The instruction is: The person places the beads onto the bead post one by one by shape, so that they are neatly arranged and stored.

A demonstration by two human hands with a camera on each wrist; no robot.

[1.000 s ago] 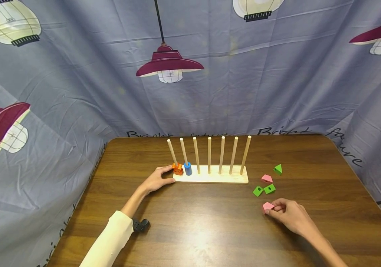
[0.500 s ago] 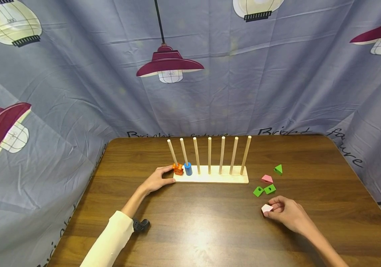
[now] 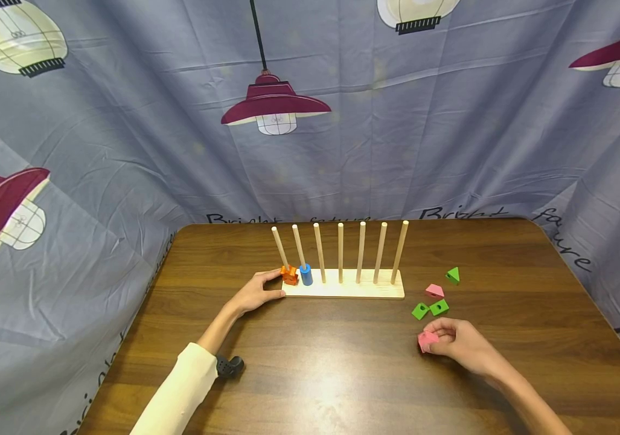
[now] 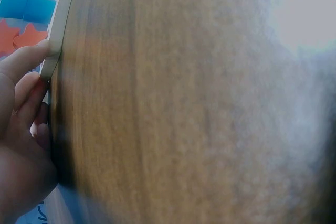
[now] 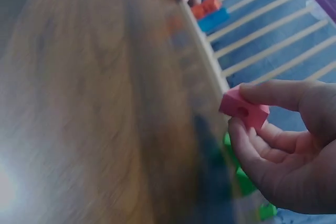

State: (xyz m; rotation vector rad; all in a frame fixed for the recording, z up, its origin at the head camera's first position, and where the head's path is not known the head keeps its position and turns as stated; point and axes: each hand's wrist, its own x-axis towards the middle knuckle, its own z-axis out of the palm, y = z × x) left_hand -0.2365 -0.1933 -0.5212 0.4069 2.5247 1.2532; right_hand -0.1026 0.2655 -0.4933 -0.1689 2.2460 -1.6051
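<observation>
My right hand (image 3: 467, 346) pinches a pink block (image 3: 427, 342) between thumb and fingers, over the table to the right of the pegboard. In the right wrist view a round hole shows in this pink block (image 5: 257, 113). My left hand (image 3: 255, 294) grips the left end of the wooden pegboard (image 3: 348, 290), thumb at the front corner and fingers at the end. Orange star-shaped pieces (image 3: 290, 276) sit at the foot of the leftmost peg. Beside them, blue cylinder pieces (image 3: 306, 275) are on the second peg. The other pegs are bare.
Right of the pegboard lie another pink block (image 3: 434, 291), two green blocks (image 3: 439, 307) close together, and a green triangular block (image 3: 453, 275) farther back. A patterned curtain (image 3: 353, 151) hangs behind the wooden table (image 3: 310, 356).
My right hand has shifted slightly left with the pink block, which has turned in the fingers. The left hand and the pegboard have stayed put.
</observation>
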